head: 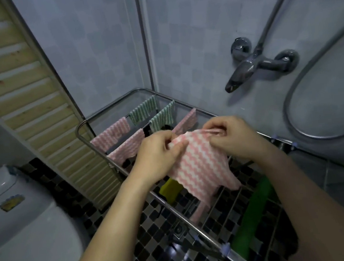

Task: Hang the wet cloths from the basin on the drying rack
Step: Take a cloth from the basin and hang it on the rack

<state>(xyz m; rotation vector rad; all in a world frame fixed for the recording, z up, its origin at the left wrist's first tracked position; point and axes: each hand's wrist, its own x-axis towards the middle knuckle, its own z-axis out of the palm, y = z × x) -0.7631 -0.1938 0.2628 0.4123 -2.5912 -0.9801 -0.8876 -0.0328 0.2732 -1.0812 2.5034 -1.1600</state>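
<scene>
Both hands hold one pink & white cloth (199, 161) up over the drying rack (115, 168). Left hand (158, 155) pinches the cloth's top left corner, thumb & fingers shut tight on it. Right hand (231, 137) pinches the top right edge, fingers curled on it too. The cloth hangs down between them, near the middle of the rack. On the far bars hang 3 more pink cloths (112, 134) & 2 green cloths (143, 110). A green thing (254, 213) lies under the rack on the near right, a yellow thing (171, 190) in the middle.
</scene>
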